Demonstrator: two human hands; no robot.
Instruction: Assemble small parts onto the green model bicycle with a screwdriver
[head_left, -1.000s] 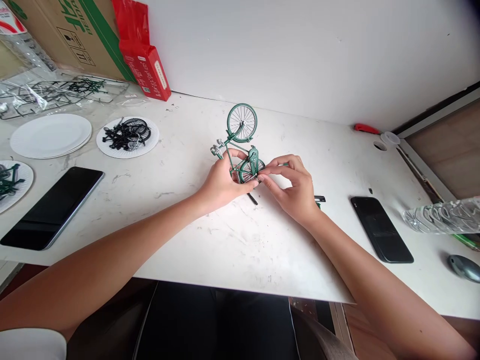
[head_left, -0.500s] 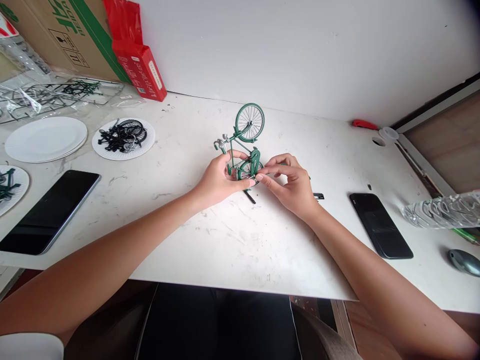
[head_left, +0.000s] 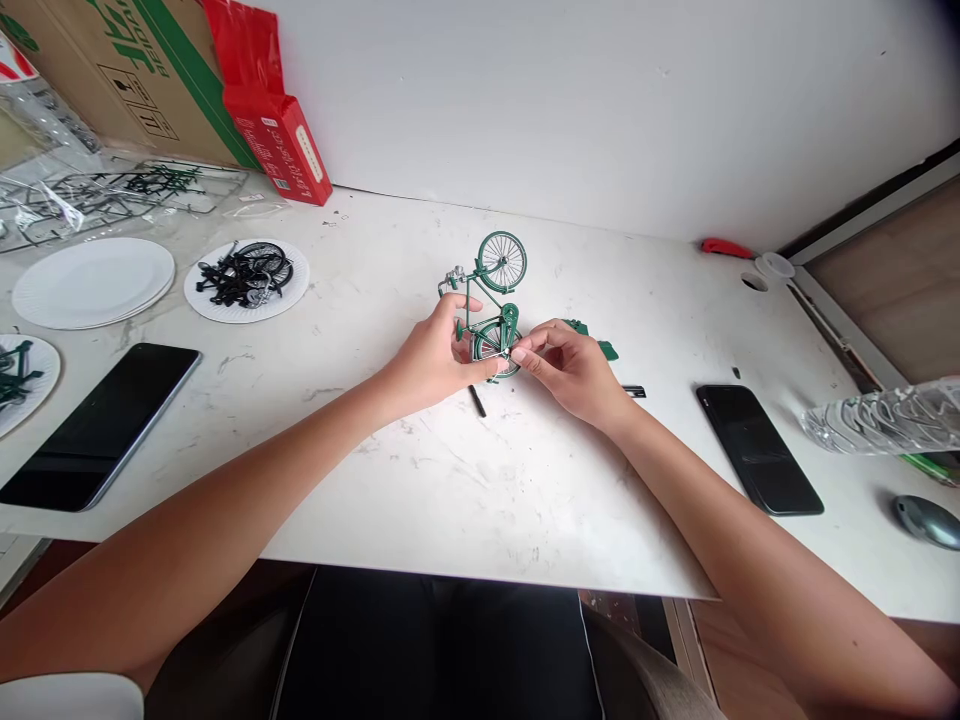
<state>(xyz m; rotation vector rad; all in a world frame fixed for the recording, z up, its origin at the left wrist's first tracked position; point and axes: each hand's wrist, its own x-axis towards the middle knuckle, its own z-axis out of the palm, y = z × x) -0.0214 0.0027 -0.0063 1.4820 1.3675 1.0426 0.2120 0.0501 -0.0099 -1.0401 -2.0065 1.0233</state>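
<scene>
A green model bicycle [head_left: 487, 305] is tipped on its side above the white table, its front wheel pointing away from me. My left hand [head_left: 433, 355] grips it around the seat and rear wheel, with the thumb along the near edge of that wheel. The fingertips of my right hand [head_left: 574, 372] are pinched together at the rear wheel's right side, by the hub; whether a small part sits between them is too small to tell. Green pieces [head_left: 609, 350] lie just beyond my right hand. Below the bicycle is a thin black piece [head_left: 478, 401].
Plates with black parts [head_left: 206, 305] and green parts [head_left: 46, 400], stacked plates [head_left: 94, 285] and a phone [head_left: 101, 425] are left. Another phone [head_left: 761, 450], a bottle [head_left: 885, 415] and a mouse [head_left: 928, 521] are right. A red package [head_left: 289, 150] stands behind.
The bicycle has tilted lower, its front wheel dropping in view. My right hand's fingers have drawn in closer together, and more of the green pieces behind them shows.
</scene>
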